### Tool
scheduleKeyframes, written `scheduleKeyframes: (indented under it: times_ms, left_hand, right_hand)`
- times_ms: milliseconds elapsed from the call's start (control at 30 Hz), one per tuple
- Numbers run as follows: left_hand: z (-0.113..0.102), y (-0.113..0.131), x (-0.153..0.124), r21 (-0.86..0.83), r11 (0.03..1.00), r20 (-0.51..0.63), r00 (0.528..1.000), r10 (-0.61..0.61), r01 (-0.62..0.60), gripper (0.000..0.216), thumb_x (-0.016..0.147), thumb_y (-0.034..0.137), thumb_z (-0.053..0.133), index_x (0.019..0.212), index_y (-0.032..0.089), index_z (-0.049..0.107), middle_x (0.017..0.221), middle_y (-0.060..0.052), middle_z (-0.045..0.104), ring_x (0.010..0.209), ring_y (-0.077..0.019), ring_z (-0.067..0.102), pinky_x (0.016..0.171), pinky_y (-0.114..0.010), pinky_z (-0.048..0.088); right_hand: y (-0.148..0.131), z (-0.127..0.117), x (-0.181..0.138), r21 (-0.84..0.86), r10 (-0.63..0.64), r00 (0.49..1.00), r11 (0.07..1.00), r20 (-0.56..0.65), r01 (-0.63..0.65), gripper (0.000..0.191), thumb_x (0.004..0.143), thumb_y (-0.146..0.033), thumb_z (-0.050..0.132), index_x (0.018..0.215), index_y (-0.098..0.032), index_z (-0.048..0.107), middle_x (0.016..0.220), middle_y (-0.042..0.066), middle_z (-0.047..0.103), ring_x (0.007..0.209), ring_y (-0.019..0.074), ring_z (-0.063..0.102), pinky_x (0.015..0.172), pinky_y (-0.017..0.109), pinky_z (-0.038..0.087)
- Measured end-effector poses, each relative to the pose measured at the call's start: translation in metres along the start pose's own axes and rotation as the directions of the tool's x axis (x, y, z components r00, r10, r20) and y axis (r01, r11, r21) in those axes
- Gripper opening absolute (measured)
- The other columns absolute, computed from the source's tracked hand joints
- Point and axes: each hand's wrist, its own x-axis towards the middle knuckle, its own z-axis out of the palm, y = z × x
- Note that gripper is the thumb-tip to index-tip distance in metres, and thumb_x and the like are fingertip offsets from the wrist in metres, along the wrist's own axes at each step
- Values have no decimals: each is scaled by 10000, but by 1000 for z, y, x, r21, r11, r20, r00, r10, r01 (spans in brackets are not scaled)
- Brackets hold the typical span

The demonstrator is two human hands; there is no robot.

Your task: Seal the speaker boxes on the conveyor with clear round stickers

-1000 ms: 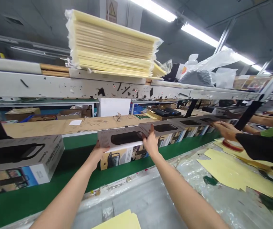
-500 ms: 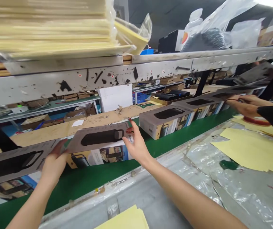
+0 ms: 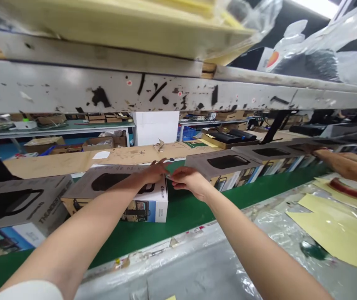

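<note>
A printed speaker carton (image 3: 161, 208) with a black handle-shaped picture on its top lies on the green conveyor belt (image 3: 181, 216). My left hand (image 3: 155, 173) reaches over this carton to its right end, fingers bent close together. A small dark spot shows by its fingertips. Just right of the carton's end, my right hand (image 3: 190, 181) has its thumb and fingers pinched near the upper corner. Something small and pale shows at the pinch, too small to name. The two hands' fingertips nearly meet.
Another carton (image 3: 50, 204) lies to the left, and several more cartons (image 3: 225, 162) line the belt to the right. A co-worker's arms (image 3: 343, 164) reach in at the far right. Yellow sheets (image 3: 337, 229) lie on the plastic-covered bench. A metal shelf edge (image 3: 81, 89) crosses above.
My left hand has moved right from the gap between two cartons to the middle carton's right end. My right hand has shifted slightly right, its spread fingers now pinched. The view has turned.
</note>
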Motion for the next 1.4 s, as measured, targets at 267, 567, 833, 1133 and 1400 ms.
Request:
scheduleKeyframes:
  times_ms: [267, 567, 833, 1133, 1400]
  left_hand:
    - [0, -34, 6, -50, 997, 43, 997, 62, -59, 325, 608, -2, 536, 521, 271, 691, 810, -12, 776, 1252, -275, 621, 1200, -369, 340]
    - [1, 10, -49, -251, 952, -199, 972, 127, -176, 269, 760, 210, 609, 949, 216, 800, 1204, -58, 749, 1254, -310, 613, 1146, -415, 401]
    - [6, 58, -113, -412, 902, -172, 983, 65, -132, 298, 827, 327, 693, 1092, 228, 787, 1186, -59, 752, 1176, -299, 657, 1040, -381, 503]
    - [10, 73, -141, -380, 913, -211, 975, 73, -150, 324, 830, 285, 693, 1139, 276, 788, 1162, -42, 752, 1042, -296, 697, 891, -376, 570]
    - [7, 68, -155, -300, 932, -291, 950, 112, -202, 196, 798, 241, 697, 922, 291, 840, 1232, -15, 732, 1293, -332, 572, 1120, -415, 452]
  right_hand:
    - [9, -15, 11, 45, 118, 989, 991, 88, -123, 262, 558, -262, 923, 720, -179, 734, 904, 57, 721, 916, 212, 628, 788, 337, 501]
    - [11, -11, -22, 355, 110, 983, 922, 146, -156, 430, 533, -430, 972, 821, -223, 728, 984, 75, 710, 988, 251, 614, 858, 413, 530]
    - [-3, 29, -44, 536, -16, 963, 833, 268, -135, 334, 638, -374, 942, 817, -226, 701, 974, 64, 649, 917, 214, 556, 713, 298, 473]
    - [-5, 62, -59, 659, -125, 913, 730, 389, -181, 349, 647, -263, 942, 694, -202, 601, 728, -21, 472, 716, 148, 424, 625, 269, 378]
    - [-2, 76, -61, 646, -103, 899, 730, 425, -221, 347, 636, -296, 960, 884, -216, 732, 732, -27, 509, 686, 132, 420, 636, 267, 382]
